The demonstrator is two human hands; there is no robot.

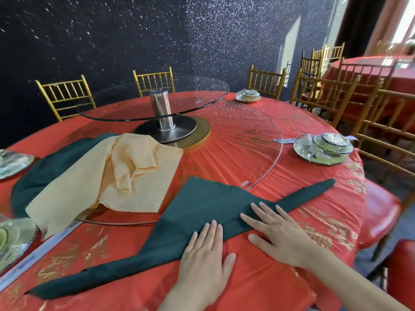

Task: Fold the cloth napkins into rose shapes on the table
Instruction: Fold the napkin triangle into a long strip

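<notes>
A dark green napkin (pixel 197 209) lies on the red tablecloth (pixel 280 283), folded into a triangle whose long lower edge is rolled into a band running from lower left to upper right. My left hand (pixel 206 254) lies flat with straight fingers on the rolled band near its middle. My right hand (pixel 274 230) presses flat on the band just to the right, fingers spread. A crumpled pale orange napkin (pixel 107 182) rests on another dark green napkin (pixel 51 167) to the left.
A glass turntable (pixel 258 140) on a steel post (pixel 161 108) fills the table's middle. Glass dish sets stand at the right (pixel 323 149), far back (pixel 248 96) and left edge (pixel 13 162). Gold chairs (pixel 323 95) ring the table.
</notes>
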